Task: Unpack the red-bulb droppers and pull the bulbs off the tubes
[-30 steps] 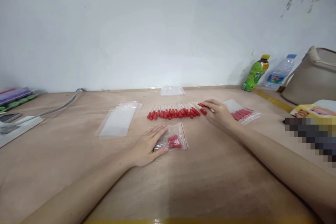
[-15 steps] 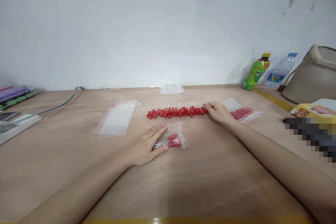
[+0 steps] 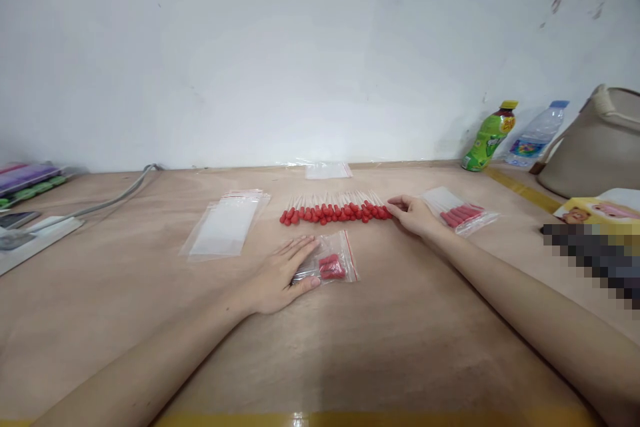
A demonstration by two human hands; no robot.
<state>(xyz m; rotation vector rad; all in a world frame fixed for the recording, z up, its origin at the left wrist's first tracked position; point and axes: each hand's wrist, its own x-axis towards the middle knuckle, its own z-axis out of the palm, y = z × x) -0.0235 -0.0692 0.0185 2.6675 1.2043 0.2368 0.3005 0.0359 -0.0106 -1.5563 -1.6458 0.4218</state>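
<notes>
My left hand [image 3: 283, 277] lies flat with fingers stretched out, pressing on a small clear zip bag [image 3: 354, 260]. Several red foam-like pieces [image 3: 332, 267] show inside that bag; the rest of its contents is under my hand. Beyond it, a long row of thin pale sticks with red tips [image 3: 330, 212] is spread on the table, red ends toward me. My right hand [image 3: 411, 213] is at the row's right end, thumb and forefinger closed around the last red-tipped stick, which they partly hide.
A stack of clear zip bags [image 3: 220, 227] lies left of the row, another bag [image 3: 327, 171] by the wall. At right are a filled bag [image 3: 463, 215], a green bottle [image 3: 490, 137], a water bottle [image 3: 537, 135] and a grey bag [image 3: 595, 147]. A cable [image 3: 120, 197] runs at left.
My right thumb and forefinger have shifted very slightly at the row's right end. My left hand stays on the bag.
</notes>
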